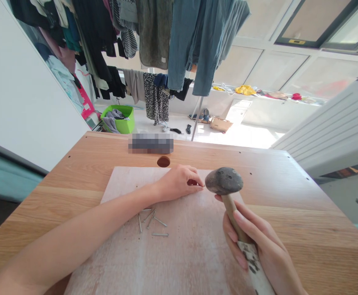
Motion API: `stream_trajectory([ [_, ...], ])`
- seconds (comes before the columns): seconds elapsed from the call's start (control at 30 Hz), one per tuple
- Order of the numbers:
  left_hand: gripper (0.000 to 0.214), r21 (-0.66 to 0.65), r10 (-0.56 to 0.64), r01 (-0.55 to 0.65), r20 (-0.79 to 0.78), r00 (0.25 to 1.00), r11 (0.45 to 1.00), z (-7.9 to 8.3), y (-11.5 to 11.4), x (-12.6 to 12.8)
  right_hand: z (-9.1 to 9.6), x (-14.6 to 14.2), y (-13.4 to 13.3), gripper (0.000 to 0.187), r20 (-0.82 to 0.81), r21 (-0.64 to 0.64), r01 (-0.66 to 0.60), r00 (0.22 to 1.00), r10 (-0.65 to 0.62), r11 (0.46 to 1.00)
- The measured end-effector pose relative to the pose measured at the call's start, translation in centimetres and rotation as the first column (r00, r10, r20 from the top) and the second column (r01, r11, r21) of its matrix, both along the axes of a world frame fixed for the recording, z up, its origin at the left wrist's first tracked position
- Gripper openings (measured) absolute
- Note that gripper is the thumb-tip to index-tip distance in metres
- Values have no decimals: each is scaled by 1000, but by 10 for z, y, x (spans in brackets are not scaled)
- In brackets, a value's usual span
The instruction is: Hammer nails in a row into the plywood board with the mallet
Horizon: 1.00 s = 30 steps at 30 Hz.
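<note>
My left hand point(180, 182) reaches over a pale wooden board point(179, 258), its thumb and forefinger pinched together near the far right of the board. Between those fingertips only a tiny bit of a nail point(204, 187) shows. In my right hand point(259, 241) is a hammer point(225, 180) with a dark, rounded, worn head and a wooden handle, whose lower part looks wrapped or painted white. The hammer head is raised just right of my left fingertips, apart from them. Several loose nails point(159, 234) lie on the board below my left forearm.
The board rests on a wooden table point(289, 196) with a round hole point(163, 161) near its far edge. A blurred dark object point(150, 143) lies behind that hole. Beyond the table hang clothes point(194, 41), above a green basket point(125, 123) on the floor.
</note>
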<state>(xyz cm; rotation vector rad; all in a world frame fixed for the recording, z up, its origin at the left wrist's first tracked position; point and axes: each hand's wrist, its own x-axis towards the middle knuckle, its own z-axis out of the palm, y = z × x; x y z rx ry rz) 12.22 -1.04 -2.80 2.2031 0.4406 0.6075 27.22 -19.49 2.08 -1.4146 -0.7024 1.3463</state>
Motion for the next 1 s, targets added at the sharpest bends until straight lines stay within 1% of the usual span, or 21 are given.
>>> stream_trajectory([
  [0.13,13,5,2,-2,-1,1000,1000,0,0,0,1,-1,0,57,0,-27,-14,1000,14,1000],
  [0.27,11,1,0,0,-4,1000,1000,0,0,0,3,-3,0,59,0,-13,4,1000,-4,1000],
  [0.4,14,9,4,-4,-8,1000,1000,-1,0,0,2,-3,0,58,25,-36,-7,1000,8,999],
  [0.57,11,4,12,-12,-13,1000,1000,2,-1,1,1,-2,0,58,30,-4,-2,1000,2,1000],
  [0.73,13,0,5,-5,-15,1000,1000,3,-1,1,3,-3,0,57,52,-32,-15,999,16,999],
  [0.9,10,-4,9,-9,-16,1000,1000,2,-1,0,3,-2,-1,57,46,7,-2,999,2,1000],
  [1.0,13,-4,0,0,-9,1000,1000,2,-1,0,2,-2,0,57,61,-24,-15,998,17,1000],
])
